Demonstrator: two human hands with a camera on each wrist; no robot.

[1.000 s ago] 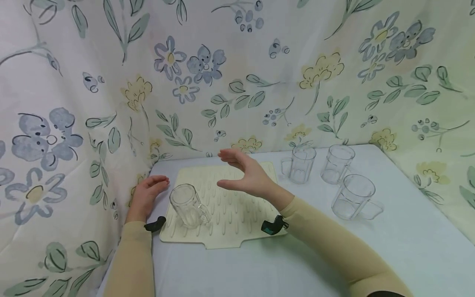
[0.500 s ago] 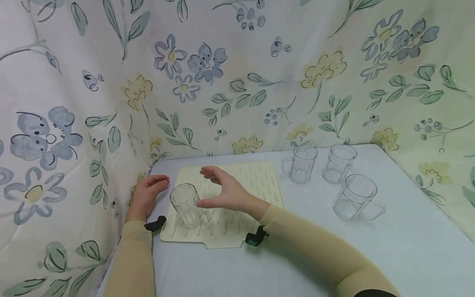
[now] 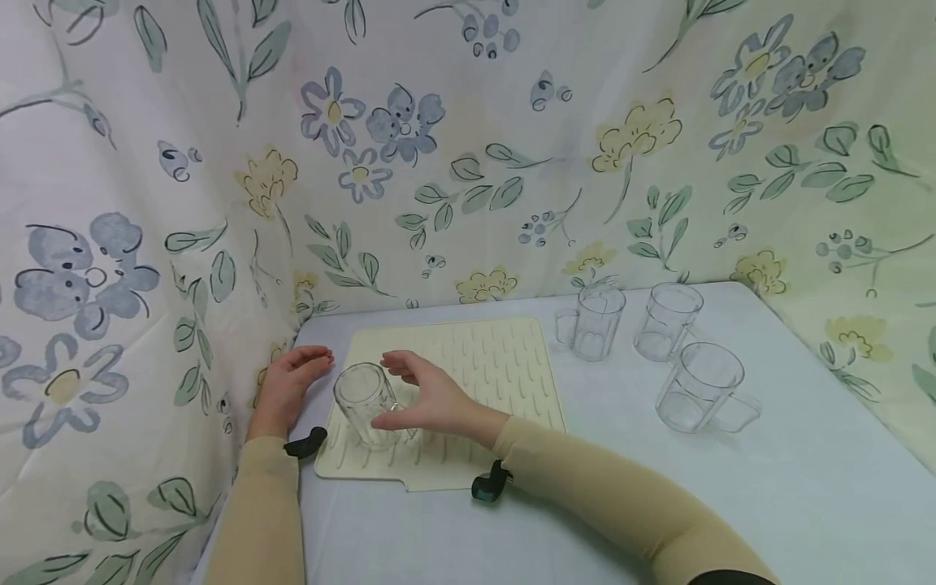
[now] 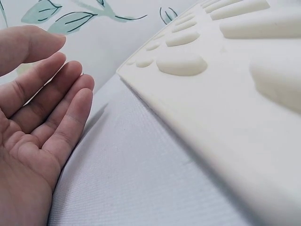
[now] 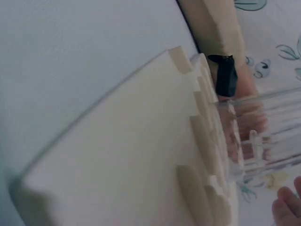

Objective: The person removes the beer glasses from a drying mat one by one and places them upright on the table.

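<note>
A clear glass mug [image 3: 358,410] stands on the left part of a cream ridged mat [image 3: 497,357], apparently upside down. Its handle side faces my right hand [image 3: 431,402], whose thumb overlaps the mug in the head view while the fingers reach past its far side. Whether they touch the glass is unclear; fingertips [image 5: 285,207] show beside the mug [image 5: 268,132] in the right wrist view. My left hand [image 3: 288,386] rests on the table just left of the mat, fingers loosely curved, holding nothing. The left wrist view shows that hand [image 4: 42,108] apart from the mat edge [image 4: 164,117].
Three more clear glass mugs stand on the right of the white table: one at the back [image 3: 598,325], another beside it [image 3: 667,325], and a nearer one [image 3: 698,390] with its handle to the right. Floral cloth [image 3: 475,179] hangs behind and at the left.
My right hand has moved left and down, from above the mat's middle to the mug on the mat. The left hand and all the mugs have stayed in place.
</note>
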